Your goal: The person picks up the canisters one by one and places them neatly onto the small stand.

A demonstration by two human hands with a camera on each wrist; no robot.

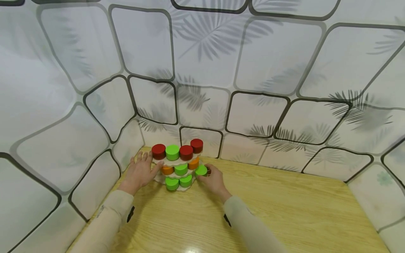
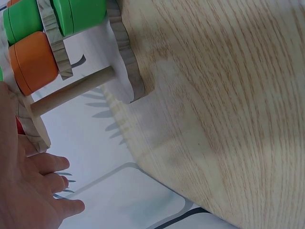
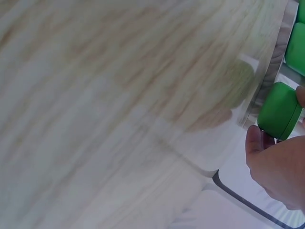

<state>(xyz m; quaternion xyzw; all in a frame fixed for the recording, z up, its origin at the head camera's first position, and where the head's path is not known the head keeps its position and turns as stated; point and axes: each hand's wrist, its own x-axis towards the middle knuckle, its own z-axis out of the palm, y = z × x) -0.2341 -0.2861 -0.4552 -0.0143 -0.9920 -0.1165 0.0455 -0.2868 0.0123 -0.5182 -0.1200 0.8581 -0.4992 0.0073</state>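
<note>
A three-tier wooden stand [image 1: 182, 189] with scalloped plates bears round blocks in green, orange and red. My left hand [image 1: 140, 173] is at its left side, thumb along the front of the top plate, other fingers spread out beside a red block [image 1: 158, 151]. In the left wrist view these fingers [image 2: 53, 163] extend past the plate's edge, near a wooden post [image 2: 74, 90]. On the stand's right, my right hand [image 1: 213, 178] pinches a green round block [image 1: 201, 170] between thumb and fingers. That green block [image 3: 280, 110] is right at a plate's edge in the right wrist view.
The stand is on a wood-grain table [image 1: 284, 211], near its back left corner. A patterned wall covering [image 1: 202, 109] rises behind and on the left. Two green blocks [image 1: 172, 183] sit at the front of the lowest plate.
</note>
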